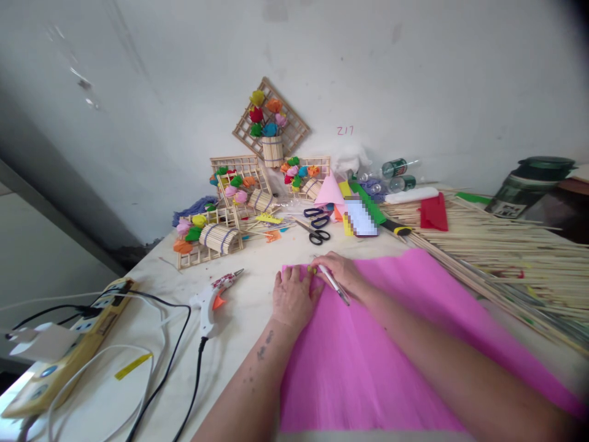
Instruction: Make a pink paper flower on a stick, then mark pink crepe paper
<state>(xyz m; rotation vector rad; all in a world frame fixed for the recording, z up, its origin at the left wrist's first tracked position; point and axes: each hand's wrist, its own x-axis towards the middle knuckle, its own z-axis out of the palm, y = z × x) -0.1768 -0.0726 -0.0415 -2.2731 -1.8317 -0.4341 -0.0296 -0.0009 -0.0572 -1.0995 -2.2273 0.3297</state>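
A large sheet of bright pink paper (363,356), possibly crepe, covers the table in front of me. My left hand (294,296) lies flat on its upper left corner, fingers spread. Close beside it, my right hand (341,274) is closed around a white pen (332,282), whose dark end slants down over the sheet. A small yellow-green piece (311,269) shows between the two hands; I cannot make out what it is. To the left, a white hot glue gun (208,306) with an orange trigger rests on the table.
Two pairs of scissors (317,236) lie beyond the sheet. Lattice frames with paper flowers, such as this one (210,236), stand at the back left. Thin wooden sticks (497,245) cover the right side. A power strip (76,347) and loose cables occupy the left.
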